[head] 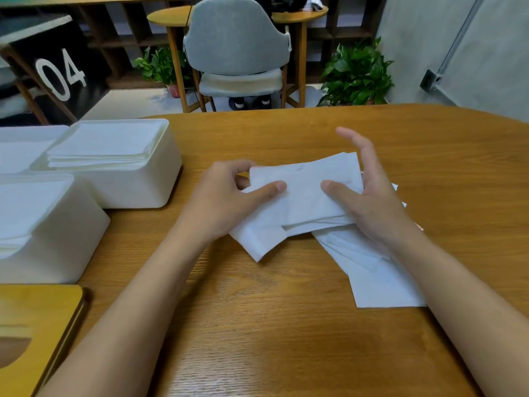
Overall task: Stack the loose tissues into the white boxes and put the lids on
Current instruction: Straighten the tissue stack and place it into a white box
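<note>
Both hands are on it now, left hand [226, 202] and right hand [369, 193] pinching a tissue wad [303, 196] at its ends, mid-table, right of the boxes [137, 187], soft, light, floppy stuff best held by the edges, with loose tissues [378, 270] partly hidden under the right forearm.

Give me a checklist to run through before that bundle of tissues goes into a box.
1. Bundle of tissues held by both the left hand and right hand: ok.
2. Bundle edges squared: not ok, one corner droops.
3. Far white box open: ok.
4. Room left in that box: cannot tell, its stack sits near the rim.
5. Loose tissues on the table all gathered: not ok.
6. Wooden lid within reach: ok.
</note>
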